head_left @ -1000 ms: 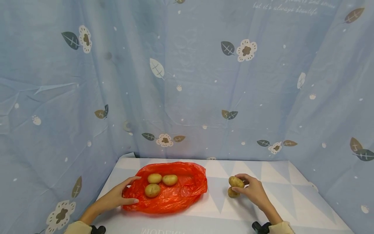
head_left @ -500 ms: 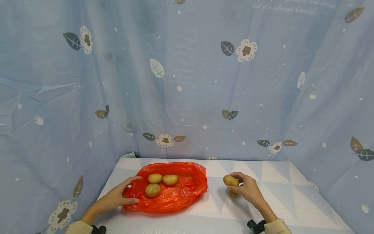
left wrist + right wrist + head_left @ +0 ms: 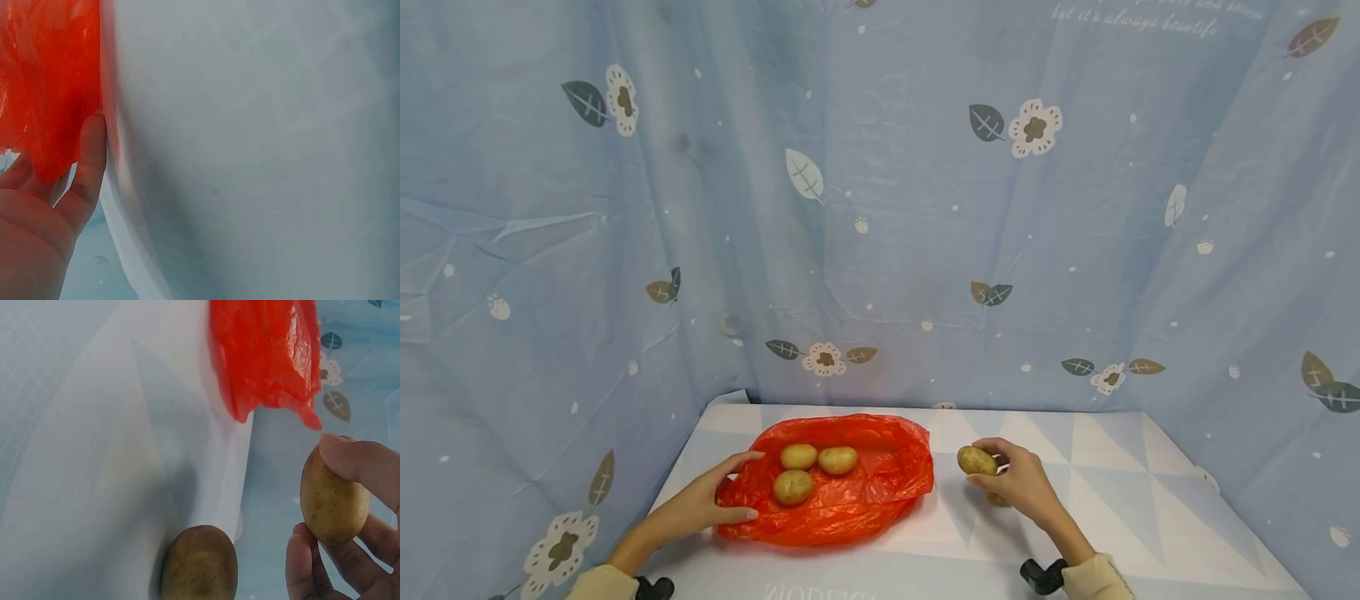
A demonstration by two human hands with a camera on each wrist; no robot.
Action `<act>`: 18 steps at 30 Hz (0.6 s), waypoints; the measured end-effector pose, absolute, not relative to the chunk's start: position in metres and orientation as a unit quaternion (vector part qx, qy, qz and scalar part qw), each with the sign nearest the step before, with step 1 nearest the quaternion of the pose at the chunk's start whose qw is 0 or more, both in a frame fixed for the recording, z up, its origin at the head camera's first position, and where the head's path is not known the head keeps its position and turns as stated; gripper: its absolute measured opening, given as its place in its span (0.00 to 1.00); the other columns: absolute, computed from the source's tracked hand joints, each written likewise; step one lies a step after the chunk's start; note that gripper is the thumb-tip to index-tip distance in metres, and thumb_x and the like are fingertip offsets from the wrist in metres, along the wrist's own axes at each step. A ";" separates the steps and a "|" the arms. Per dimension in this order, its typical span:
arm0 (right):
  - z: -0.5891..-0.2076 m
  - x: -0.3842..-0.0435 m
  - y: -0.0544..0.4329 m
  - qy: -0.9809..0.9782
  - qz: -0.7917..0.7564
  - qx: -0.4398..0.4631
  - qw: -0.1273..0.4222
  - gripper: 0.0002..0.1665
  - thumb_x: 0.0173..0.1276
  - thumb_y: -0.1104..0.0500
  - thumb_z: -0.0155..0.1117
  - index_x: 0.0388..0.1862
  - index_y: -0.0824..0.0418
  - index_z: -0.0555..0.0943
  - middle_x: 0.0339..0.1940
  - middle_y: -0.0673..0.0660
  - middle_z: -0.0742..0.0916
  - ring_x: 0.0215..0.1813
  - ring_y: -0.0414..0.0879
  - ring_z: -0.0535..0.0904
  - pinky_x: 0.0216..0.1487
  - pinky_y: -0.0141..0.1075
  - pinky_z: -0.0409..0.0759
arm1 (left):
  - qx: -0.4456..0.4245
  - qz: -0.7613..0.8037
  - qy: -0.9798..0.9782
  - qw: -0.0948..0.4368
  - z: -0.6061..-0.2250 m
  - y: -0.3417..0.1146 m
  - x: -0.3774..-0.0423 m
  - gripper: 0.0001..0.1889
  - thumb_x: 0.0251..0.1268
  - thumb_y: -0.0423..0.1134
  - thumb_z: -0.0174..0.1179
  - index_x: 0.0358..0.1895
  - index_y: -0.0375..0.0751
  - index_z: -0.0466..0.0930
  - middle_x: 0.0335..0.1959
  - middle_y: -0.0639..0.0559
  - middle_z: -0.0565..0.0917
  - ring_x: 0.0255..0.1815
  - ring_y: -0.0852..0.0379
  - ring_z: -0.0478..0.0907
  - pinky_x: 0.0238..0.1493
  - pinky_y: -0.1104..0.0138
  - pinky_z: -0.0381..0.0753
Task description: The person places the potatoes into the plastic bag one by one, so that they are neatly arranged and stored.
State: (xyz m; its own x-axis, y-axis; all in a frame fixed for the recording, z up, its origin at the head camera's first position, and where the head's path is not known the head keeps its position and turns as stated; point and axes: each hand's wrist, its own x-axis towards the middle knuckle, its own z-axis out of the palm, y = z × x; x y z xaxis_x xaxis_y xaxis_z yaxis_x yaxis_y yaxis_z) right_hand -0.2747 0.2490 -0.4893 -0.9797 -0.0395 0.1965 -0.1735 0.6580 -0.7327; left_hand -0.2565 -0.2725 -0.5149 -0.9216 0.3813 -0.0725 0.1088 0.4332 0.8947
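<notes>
My right hand (image 3: 1028,483) pinches a potato (image 3: 977,461) between thumb and fingers, held above the table. In the right wrist view this held potato (image 3: 335,499) is oval and yellow-brown with small specks. A second potato (image 3: 200,565) lies on the table beneath, mostly hidden by the hand in the head view. On the left, a red plastic bag (image 3: 872,517) lies with its mouth spread, and three potatoes (image 3: 793,487) rest in it. My left hand (image 3: 703,500) touches the bag's left side, thumb and fingers spread wide along its edge.
A white and pale blue patterned table (image 3: 1112,500) carries everything. Behind it and at both sides hangs a blue curtain (image 3: 895,250) printed with leaves and flowers. Black straps with camera mounts (image 3: 1043,575) sit at both wrists.
My right hand has moved left with its potato, away from the potato on the table and toward the red bag. The left hand and the bag have hardly moved.
</notes>
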 end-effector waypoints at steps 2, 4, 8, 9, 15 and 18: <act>-0.490 -0.276 0.247 -0.906 0.412 0.059 0.082 0.30 0.49 0.55 0.87 0.53 0.52 0.86 0.43 0.47 0.88 0.39 0.42 0.81 0.37 0.36 0.81 | 0.148 0.511 0.836 0.134 -0.514 -0.272 -0.257 0.43 0.63 0.42 0.74 0.78 0.45 0.60 0.75 0.32 0.64 0.61 0.40 0.75 0.54 0.50 0.85; -0.491 -0.276 0.244 -0.903 0.417 0.062 0.082 0.30 0.49 0.56 0.88 0.53 0.52 0.86 0.42 0.47 0.88 0.39 0.42 0.81 0.37 0.36 0.80 | 0.144 0.507 0.839 0.133 -0.514 -0.271 -0.257 0.43 0.62 0.43 0.74 0.78 0.45 0.60 0.74 0.32 0.64 0.62 0.40 0.74 0.54 0.50 0.85; -0.492 -0.277 0.239 -0.898 0.426 0.074 0.083 0.29 0.49 0.57 0.88 0.52 0.50 0.87 0.41 0.46 0.88 0.39 0.42 0.81 0.37 0.35 0.80 | 0.134 0.501 0.845 0.132 -0.513 -0.271 -0.256 0.44 0.62 0.43 0.75 0.78 0.45 0.61 0.74 0.32 0.65 0.63 0.39 0.74 0.55 0.48 0.84; -0.492 -0.277 0.238 -0.896 0.429 0.077 0.084 0.29 0.49 0.57 0.88 0.52 0.50 0.87 0.41 0.46 0.88 0.39 0.42 0.82 0.37 0.35 0.79 | 0.133 0.500 0.846 0.132 -0.513 -0.270 -0.255 0.44 0.62 0.44 0.75 0.77 0.45 0.61 0.74 0.32 0.65 0.63 0.38 0.74 0.55 0.48 0.84; -0.494 -0.278 0.229 -0.891 0.433 0.108 0.084 0.30 0.48 0.55 0.88 0.52 0.51 0.86 0.44 0.48 0.89 0.37 0.41 0.82 0.36 0.33 0.80 | 0.146 0.501 0.842 0.133 -0.511 -0.271 -0.254 0.43 0.62 0.42 0.74 0.78 0.44 0.60 0.73 0.31 0.65 0.62 0.39 0.74 0.55 0.48 0.84; -0.495 -0.280 0.225 -0.889 0.433 0.122 0.087 0.30 0.48 0.55 0.87 0.52 0.53 0.86 0.46 0.49 0.89 0.37 0.41 0.82 0.37 0.33 0.81 | 0.162 0.496 0.843 0.128 -0.510 -0.272 -0.256 0.43 0.63 0.42 0.74 0.78 0.44 0.59 0.72 0.32 0.67 0.61 0.40 0.74 0.56 0.48 0.83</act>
State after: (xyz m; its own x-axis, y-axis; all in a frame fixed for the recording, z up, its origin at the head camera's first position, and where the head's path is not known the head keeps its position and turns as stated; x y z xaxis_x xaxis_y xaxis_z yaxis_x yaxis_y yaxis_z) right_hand -0.2797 0.2247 -0.4948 -0.9552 -0.1416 0.2598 -0.2919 0.5947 -0.7491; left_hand -0.2563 -0.2720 -0.5102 -0.9147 0.4003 -0.0546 0.1466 0.4549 0.8784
